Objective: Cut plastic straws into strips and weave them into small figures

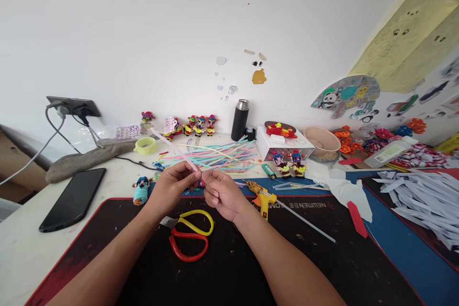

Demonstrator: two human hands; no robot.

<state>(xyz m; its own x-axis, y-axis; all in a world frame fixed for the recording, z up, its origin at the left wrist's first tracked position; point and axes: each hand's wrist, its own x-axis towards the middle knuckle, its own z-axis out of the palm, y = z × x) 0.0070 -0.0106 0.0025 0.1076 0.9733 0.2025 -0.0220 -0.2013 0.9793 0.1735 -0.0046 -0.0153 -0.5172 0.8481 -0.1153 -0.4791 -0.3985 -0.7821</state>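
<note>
A pale pink pipe cleaner [186, 158] slants up and left from my fingers. My left hand [172, 185] pinches it close to its lower end. The fingertips of my right hand [222, 193] are closed at that same end, against the left fingertips. Both hands are above the far edge of a black mat [229, 267]. Scissors [190, 234] with one yellow and one red handle lie below the hands. To the right of my right hand rests a yellow glue gun [264, 199] with a clear glue stick.
Behind the hands lies a pile of pastel pipe cleaners [218, 155]. A black phone [73, 199] and small turquoise figure [141, 190] are left. Farther back stand a black flask [240, 122] and a white box [267, 149]. White paper strips [426, 205] lie right.
</note>
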